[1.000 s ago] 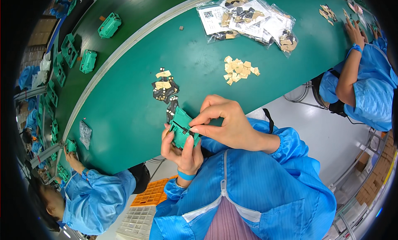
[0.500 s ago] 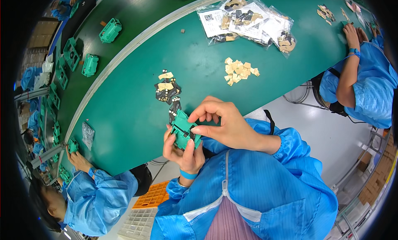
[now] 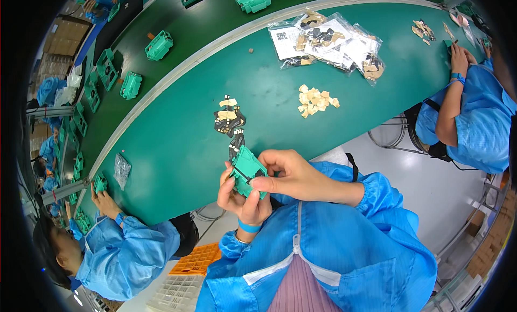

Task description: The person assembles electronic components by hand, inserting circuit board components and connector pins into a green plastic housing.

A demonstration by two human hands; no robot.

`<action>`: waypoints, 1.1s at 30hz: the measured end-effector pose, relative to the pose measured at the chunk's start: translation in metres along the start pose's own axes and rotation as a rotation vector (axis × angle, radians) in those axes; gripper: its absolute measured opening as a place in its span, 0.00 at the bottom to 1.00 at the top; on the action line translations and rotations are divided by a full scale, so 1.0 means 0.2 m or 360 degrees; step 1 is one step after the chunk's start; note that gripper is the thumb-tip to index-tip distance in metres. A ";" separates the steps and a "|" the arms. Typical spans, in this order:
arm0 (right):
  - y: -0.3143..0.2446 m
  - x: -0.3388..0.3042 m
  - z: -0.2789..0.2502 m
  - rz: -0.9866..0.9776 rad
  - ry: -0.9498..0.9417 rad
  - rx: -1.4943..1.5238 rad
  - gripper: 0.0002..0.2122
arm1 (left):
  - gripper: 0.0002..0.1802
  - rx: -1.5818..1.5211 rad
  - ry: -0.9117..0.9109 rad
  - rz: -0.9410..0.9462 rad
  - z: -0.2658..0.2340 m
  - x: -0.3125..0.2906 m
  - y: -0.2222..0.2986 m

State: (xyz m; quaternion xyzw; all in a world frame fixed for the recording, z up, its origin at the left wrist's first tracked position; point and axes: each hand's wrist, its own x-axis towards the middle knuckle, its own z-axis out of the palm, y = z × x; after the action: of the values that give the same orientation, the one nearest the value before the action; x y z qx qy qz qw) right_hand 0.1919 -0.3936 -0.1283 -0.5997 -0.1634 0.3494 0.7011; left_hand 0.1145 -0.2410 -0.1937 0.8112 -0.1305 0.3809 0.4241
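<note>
My left hand (image 3: pixel 239 203) is wrapped around a green plastic housing (image 3: pixel 246 164), holding it tilted in front of my chest. At its right edge is my right hand (image 3: pixel 293 174), closed, with the thumb pressed on the lower face beside a dark strip and the fingers curled along the side. Whatever lies under that thumb is hidden. Just beyond the housing, a loose pile of small black parts (image 3: pixel 236 144) reaches up the table, with a few tan pieces (image 3: pixel 226 115) lying on it.
A heap of tan pieces (image 3: pixel 318 101) lies right of the black parts. Farther back are clear bags (image 3: pixel 334 42) with papers and parts. A dark conveyor (image 3: pixel 186 29) carries green housings beyond a pale rail. Co-workers sit left and right; a small bag (image 3: pixel 122 171) lies left.
My right thumb and fingers have come down onto the housing and press against it. The housing is turned slightly, and the whole view has shifted a little.
</note>
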 end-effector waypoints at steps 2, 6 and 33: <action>0.03 0.02 0.03 -0.0089 -0.0023 0.0440 0.11 | 0.39 -0.0002 0.0023 -0.0046 0.00 0.02 0.01; -0.01 0.01 0.05 0.0067 0.0119 0.0711 0.13 | 0.42 0.0048 0.0010 0.0127 0.01 0.04 -0.01; 0.08 0.02 -0.04 0.0104 -0.0086 0.0881 0.11 | 0.43 -0.0129 0.0052 0.0146 0.02 0.08 -0.07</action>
State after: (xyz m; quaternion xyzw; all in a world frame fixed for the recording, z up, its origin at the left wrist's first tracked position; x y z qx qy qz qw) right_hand 0.1948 -0.3956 -0.1459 -0.3807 -0.0609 0.4191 0.8220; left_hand 0.1353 -0.2344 -0.1919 0.7802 -0.1759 0.4076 0.4406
